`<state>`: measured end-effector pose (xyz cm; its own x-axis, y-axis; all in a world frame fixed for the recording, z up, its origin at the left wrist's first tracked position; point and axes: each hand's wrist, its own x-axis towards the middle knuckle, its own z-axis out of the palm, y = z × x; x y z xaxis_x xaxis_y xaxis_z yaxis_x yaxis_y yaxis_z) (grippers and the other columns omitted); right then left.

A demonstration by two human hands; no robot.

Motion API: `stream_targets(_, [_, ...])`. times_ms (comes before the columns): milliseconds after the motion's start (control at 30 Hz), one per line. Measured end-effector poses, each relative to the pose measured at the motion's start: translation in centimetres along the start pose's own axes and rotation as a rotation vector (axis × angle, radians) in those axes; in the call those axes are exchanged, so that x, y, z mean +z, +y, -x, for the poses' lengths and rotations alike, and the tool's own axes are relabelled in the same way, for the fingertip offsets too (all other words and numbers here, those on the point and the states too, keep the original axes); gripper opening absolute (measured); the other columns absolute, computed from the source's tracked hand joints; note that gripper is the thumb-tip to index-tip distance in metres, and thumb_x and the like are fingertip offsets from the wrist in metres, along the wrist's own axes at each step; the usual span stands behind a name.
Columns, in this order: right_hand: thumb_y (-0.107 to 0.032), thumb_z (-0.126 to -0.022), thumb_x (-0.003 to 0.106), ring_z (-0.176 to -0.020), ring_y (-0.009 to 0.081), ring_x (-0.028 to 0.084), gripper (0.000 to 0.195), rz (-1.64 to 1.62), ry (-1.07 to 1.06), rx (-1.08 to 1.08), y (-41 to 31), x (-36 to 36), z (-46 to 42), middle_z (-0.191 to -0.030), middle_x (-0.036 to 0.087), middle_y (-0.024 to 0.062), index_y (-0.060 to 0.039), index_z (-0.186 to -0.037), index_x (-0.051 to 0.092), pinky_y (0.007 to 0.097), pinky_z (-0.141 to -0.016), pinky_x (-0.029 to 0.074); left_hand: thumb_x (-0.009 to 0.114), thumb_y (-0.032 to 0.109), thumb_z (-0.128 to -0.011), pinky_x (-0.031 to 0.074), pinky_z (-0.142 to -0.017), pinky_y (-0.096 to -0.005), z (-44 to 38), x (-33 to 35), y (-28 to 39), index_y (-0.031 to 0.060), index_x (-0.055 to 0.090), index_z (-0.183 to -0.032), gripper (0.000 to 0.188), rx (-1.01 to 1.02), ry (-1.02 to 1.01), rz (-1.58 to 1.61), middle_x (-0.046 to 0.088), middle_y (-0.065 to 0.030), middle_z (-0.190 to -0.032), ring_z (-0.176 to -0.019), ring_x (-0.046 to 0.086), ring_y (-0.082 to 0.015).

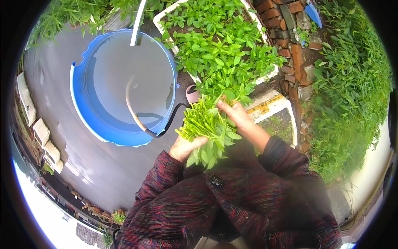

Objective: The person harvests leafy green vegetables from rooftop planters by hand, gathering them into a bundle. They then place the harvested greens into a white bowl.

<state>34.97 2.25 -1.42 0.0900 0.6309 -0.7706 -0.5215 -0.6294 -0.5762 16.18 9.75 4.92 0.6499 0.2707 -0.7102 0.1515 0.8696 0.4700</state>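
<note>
My left hand (186,147) is closed around a thick bunch of cut leafy greens (202,119). The pale cut stem ends point up and to the left, while leaves hang below the hand. Just to the right, the fingers of my right hand (241,116) pinch a small leafy sprig (230,94) close to the bunch. Beyond both hands, the same kind of low green plants (214,46) grow densely in a white planter box (273,74). Leaves partly hide the fingertips of my right hand.
At left stands a blue tub (82,115) of cloudy water, with a hose (130,110) and a white pipe (136,25) reaching in. A pink container (192,95) sits between tub and planter. Another white box (290,115), loose bricks (297,59) and tall foliage (351,77) are at right.
</note>
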Motion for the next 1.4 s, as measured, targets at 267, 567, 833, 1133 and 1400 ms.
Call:
stream_targets(267, [-0.019,-0.093,0.042,-0.122,0.0176,0.039,0.045,-1.011,-0.383,-0.189,2.6,4.0,4.2,-0.136,0.037,0.0059,-0.0047,-0.134,0.030,0.0315,-0.102,0.031,0.064,0.022,-0.076,0.036,-0.096,-0.0344,1.3,2.0,1.8,0.0042,0.038,-0.129,0.062,-0.117,-0.157,0.133,0.049,-0.0078,-0.123,-0.112,0.046,-0.0199])
stream_targets(567, [-0.045,-0.094,0.034,-0.101,0.0146,0.051,0.054,-0.406,-0.070,-0.067,2.9,3.5,3.4,-0.118,0.051,0.0084,-0.0019,-0.126,0.041,0.0294,-0.089,0.041,0.060,0.024,-0.078,0.036,-0.095,-0.0331,1.4,4.4,1.3,0.0028,0.038,-0.129,0.059,0.011,-0.039,0.008,0.048,-0.0079,-0.123,-0.112,0.045,-0.0186])
stream_targets(833, [-0.046,-0.086,0.051,-0.110,0.0186,0.051,0.058,0.147,-0.395,0.223,-1.7,-3.1,-0.5,-0.121,0.053,0.0095,-0.0044,-0.126,0.046,0.0315,-0.094,0.038,0.057,0.025,-0.080,0.042,-0.088,-0.0316,1.7,-3.9,-1.5,-0.0002,0.049,-0.118,0.046,-0.045,0.098,0.302,0.056,-0.0079,-0.110,-0.100,0.053,-0.0175])
stream_targets(1133, [-0.017,-0.085,0.055,-0.079,0.0133,0.059,0.020,0.259,0.322,-0.001,-0.6,-7.7,-19.4,-0.092,0.064,0.0047,-0.0035,-0.097,0.063,0.0269,-0.065,0.048,0.063,0.023,-0.074,0.039,-0.092,-0.0328,1.6,-5.6,-4.9,0.0002,0.049,-0.119,0.053,-0.128,0.242,0.241,0.055,-0.0075,-0.114,-0.105,0.051,-0.0188])
stream_targets(1400, [-0.016,-0.079,0.060,-0.042,0.0169,0.048,0.019,0.556,0.306,0.045,6.0,-7.4,-27.9,-0.063,0.059,0.0098,0.0021,-0.074,0.063,0.0291,-0.036,0.032,0.063,0.025,-0.074,0.037,-0.093,-0.0326,0.8,-5.9,-7.4,0.0021,0.046,-0.122,0.056,-0.229,0.253,0.284,0.053,-0.0069,-0.116,-0.106,0.049,-0.0178])
